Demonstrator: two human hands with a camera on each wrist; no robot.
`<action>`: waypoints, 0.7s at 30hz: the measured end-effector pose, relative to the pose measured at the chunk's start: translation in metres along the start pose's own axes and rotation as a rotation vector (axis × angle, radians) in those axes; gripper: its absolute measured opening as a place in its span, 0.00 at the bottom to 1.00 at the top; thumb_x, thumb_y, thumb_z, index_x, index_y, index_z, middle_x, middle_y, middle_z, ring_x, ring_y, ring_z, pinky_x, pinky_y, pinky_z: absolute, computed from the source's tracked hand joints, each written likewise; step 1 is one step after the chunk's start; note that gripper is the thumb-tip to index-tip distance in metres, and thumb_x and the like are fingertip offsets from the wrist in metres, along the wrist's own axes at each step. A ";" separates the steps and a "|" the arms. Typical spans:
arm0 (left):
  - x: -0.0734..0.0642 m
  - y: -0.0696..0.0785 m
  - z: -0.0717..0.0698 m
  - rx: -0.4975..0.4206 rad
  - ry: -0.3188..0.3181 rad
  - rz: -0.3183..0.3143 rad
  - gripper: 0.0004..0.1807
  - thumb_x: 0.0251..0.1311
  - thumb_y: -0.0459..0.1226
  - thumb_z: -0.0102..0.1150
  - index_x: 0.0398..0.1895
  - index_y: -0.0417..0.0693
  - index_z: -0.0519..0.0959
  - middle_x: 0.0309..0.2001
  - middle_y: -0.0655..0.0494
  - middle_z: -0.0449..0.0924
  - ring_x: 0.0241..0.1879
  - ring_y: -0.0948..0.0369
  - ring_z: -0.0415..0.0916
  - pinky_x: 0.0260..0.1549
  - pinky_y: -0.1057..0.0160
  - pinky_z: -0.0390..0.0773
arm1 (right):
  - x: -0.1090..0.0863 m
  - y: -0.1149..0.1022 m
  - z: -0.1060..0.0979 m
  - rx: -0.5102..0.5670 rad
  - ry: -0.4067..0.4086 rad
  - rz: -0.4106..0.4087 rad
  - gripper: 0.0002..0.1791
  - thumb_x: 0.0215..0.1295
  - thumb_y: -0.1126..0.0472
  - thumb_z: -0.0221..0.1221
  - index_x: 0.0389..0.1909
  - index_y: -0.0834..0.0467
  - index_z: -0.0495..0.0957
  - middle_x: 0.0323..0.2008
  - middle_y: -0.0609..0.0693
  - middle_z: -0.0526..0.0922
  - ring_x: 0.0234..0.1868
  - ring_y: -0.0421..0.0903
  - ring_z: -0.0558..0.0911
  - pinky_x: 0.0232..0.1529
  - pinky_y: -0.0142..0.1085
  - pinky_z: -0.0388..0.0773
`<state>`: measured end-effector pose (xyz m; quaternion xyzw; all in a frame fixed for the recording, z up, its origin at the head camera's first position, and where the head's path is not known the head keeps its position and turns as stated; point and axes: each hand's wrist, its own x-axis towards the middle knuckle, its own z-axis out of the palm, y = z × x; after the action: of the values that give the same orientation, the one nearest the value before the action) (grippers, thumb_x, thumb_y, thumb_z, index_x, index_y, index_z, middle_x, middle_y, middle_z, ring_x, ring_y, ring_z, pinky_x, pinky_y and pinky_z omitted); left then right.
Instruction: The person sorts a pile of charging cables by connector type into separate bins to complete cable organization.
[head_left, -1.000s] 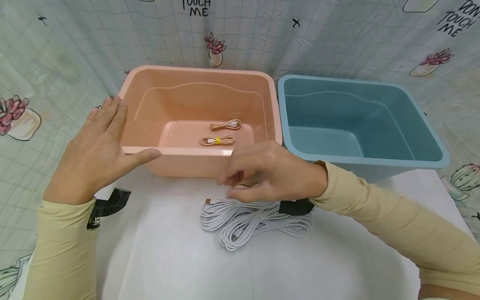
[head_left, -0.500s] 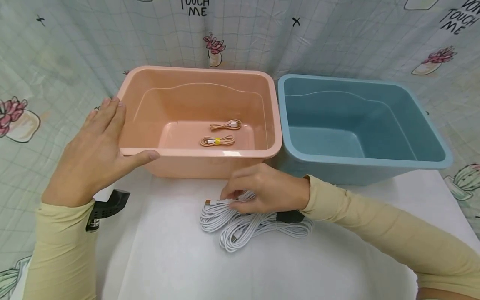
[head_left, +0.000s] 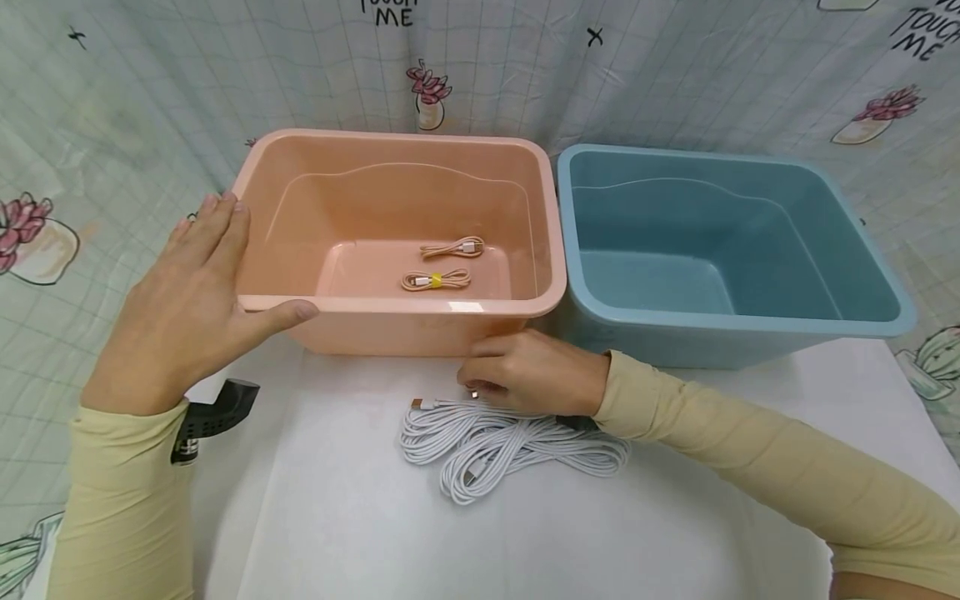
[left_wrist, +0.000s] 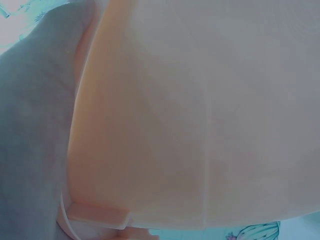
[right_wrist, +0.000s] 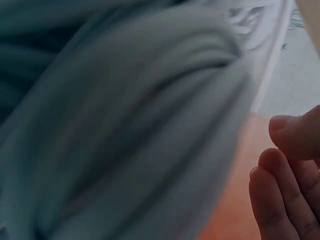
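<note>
My left hand (head_left: 180, 292) rests with straight fingers along the left rim of a peach plastic bin (head_left: 390, 329), its thumb over the front rim. The right hand (head_left: 532, 371) is in front of that bin, fingers curled down. A small metal connector tip (head_left: 475, 394) pokes out below its fingertips; the rest of that cable is hidden by the hand. Right below lies a heap of coiled white cables (head_left: 517, 450), partly under the hand. Inside the peach bin are two beige coiled cables, one tied with a yellow band (head_left: 435, 281) and one with a light connector (head_left: 468, 247).
Beside the peach bin on the right stands a blue bin (head_left: 735, 321), their rims close together. Both sit on a table with a white cloth (head_left: 360, 525). A printed curtain (head_left: 502, 83) hangs behind them. Loose sleeve fabric (right_wrist: 140, 130) fills much of the right wrist view.
My right hand has moved down from over the peach bin's front rim to the white cables, and its fingers have curled in. The left hand stays on the rim.
</note>
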<state>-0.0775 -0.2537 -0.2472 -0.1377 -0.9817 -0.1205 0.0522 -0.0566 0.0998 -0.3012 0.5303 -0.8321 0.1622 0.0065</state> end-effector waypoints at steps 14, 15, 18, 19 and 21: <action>0.000 0.001 0.000 0.005 -0.004 0.002 0.61 0.54 0.66 0.58 0.78 0.43 0.39 0.80 0.49 0.34 0.80 0.50 0.32 0.79 0.48 0.36 | -0.001 0.009 0.012 -0.145 -0.043 0.030 0.07 0.62 0.63 0.64 0.38 0.48 0.86 0.35 0.41 0.86 0.35 0.35 0.83 0.41 0.27 0.84; 0.000 0.001 0.000 0.005 -0.003 0.001 0.61 0.53 0.66 0.58 0.78 0.43 0.39 0.80 0.49 0.34 0.80 0.50 0.32 0.79 0.48 0.36 | -0.001 0.009 0.012 -0.150 -0.052 0.039 0.07 0.62 0.63 0.64 0.38 0.48 0.86 0.35 0.40 0.86 0.36 0.35 0.83 0.41 0.27 0.84; 0.000 0.001 0.000 0.006 -0.002 0.003 0.61 0.53 0.66 0.58 0.78 0.43 0.39 0.80 0.49 0.34 0.80 0.50 0.32 0.79 0.48 0.36 | 0.001 0.009 0.013 -0.167 -0.085 0.066 0.09 0.63 0.64 0.62 0.37 0.47 0.86 0.35 0.40 0.86 0.36 0.34 0.83 0.41 0.28 0.83; 0.001 0.001 0.000 0.008 -0.002 0.003 0.62 0.53 0.66 0.58 0.78 0.43 0.39 0.80 0.49 0.34 0.80 0.50 0.32 0.79 0.49 0.36 | 0.002 0.009 0.014 -0.168 -0.092 0.077 0.09 0.63 0.64 0.62 0.37 0.46 0.86 0.35 0.39 0.86 0.36 0.34 0.83 0.41 0.28 0.83; 0.001 0.001 0.000 0.008 -0.003 0.003 0.61 0.53 0.66 0.58 0.78 0.43 0.39 0.80 0.49 0.34 0.80 0.51 0.32 0.80 0.49 0.36 | 0.002 0.008 0.014 -0.169 -0.103 0.094 0.09 0.63 0.64 0.62 0.36 0.46 0.86 0.34 0.39 0.86 0.36 0.35 0.83 0.42 0.29 0.83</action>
<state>-0.0779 -0.2528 -0.2469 -0.1391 -0.9821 -0.1163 0.0515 -0.0625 0.0972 -0.3162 0.4958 -0.8661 0.0640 0.0006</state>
